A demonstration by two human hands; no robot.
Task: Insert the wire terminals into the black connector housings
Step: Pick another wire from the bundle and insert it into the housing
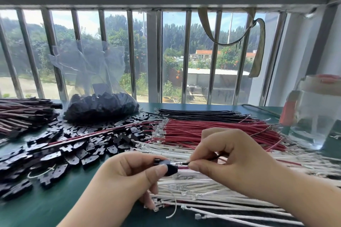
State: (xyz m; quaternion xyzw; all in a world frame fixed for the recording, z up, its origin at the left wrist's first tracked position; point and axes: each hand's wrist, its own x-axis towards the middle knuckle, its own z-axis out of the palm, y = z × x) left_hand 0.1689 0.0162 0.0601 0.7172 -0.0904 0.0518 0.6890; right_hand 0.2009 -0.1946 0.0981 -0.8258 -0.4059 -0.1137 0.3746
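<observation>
Pinching a black housing (170,168) over the green table (55,204), the left hand (129,173) should hold steady while the right hand (232,160), gripping a black wire (212,158), lines its terminal (177,162) up squarely.

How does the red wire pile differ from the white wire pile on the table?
Colour: the red wire pile has red insulation, the white wire pile white. Position: the red pile lies farther back, between the black wires and the white pile; the white pile lies nearest the person, under both hands. Order: the red wires lie mostly parallel, while the white ones are looser, with some strays curling out. Both carry small metal terminals at their ends.
</observation>
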